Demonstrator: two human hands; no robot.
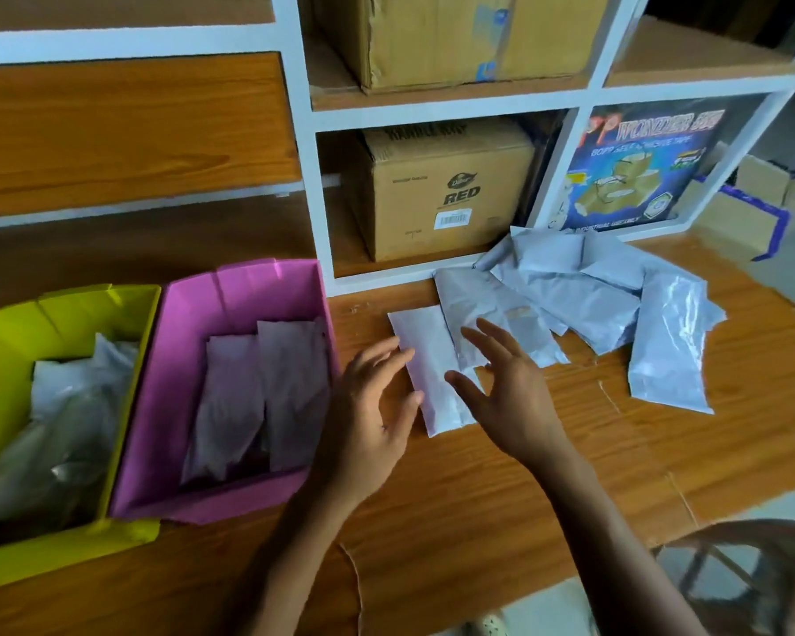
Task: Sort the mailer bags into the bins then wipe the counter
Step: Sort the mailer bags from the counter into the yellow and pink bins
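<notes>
Grey mailer bag [425, 364] beside pink bin [148, 433] rim; both hands' fingers spread wide, holding nothing

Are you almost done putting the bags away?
Partly. Some bags already lie in the pink bin and yellow bin. The left hand and right hand, both open, reach for a small white bag. A grey pile remains, then wiping the counter.

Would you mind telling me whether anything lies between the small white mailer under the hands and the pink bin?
Nothing visible does. The small white mailer bag lies on bare wooden counter, right of the pink plastic bin; only the left hand is between them, open beside it.
</notes>
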